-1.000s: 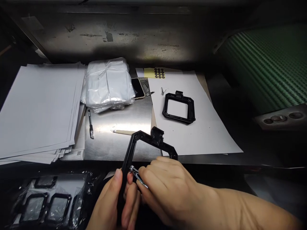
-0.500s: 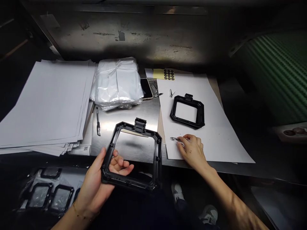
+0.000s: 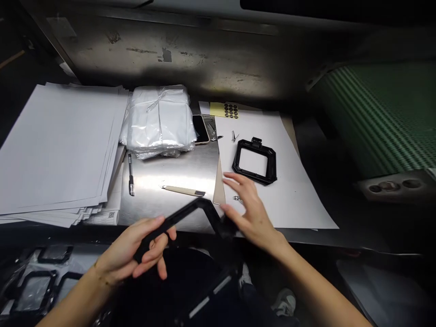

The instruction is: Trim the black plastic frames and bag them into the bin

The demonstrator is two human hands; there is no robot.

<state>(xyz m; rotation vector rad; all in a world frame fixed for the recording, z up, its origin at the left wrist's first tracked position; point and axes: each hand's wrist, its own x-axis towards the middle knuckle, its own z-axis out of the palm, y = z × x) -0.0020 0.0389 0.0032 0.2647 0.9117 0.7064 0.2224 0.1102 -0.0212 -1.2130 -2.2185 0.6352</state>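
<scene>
My left hand (image 3: pixel 146 247) grips one side of a black plastic frame (image 3: pixel 184 212), tilted and turned over the table's front edge. Blur hides part of its far side. My right hand (image 3: pixel 254 213) has its fingers spread beside the frame's right corner; whether the thumb touches it I cannot tell. A small metal piece (image 3: pixel 236 198) lies on the white sheet (image 3: pixel 293 200), partly hidden by the right hand. Behind that hand, a second black frame (image 3: pixel 271 165) lies flat on the sheet. Left of it rests a slim beige-handled tool (image 3: pixel 182 190) with a pointed tip.
At left is a stack of white paper (image 3: pixel 64 145), with a pen (image 3: pixel 131 177) beside it. Tied clear plastic bags (image 3: pixel 158 120) partly cover a phone (image 3: pixel 200 129). Stickers (image 3: pixel 230 110) and small metal pieces (image 3: pixel 234 136) lie behind. More bagged frames (image 3: pixel 34 284) sit lower left; a green belt (image 3: pixel 384 109) runs at right.
The held frame has swung from facing me to a steep tilt. My right hand has opened and moved left off the small metal piece on the sheet. The view has shifted slightly.
</scene>
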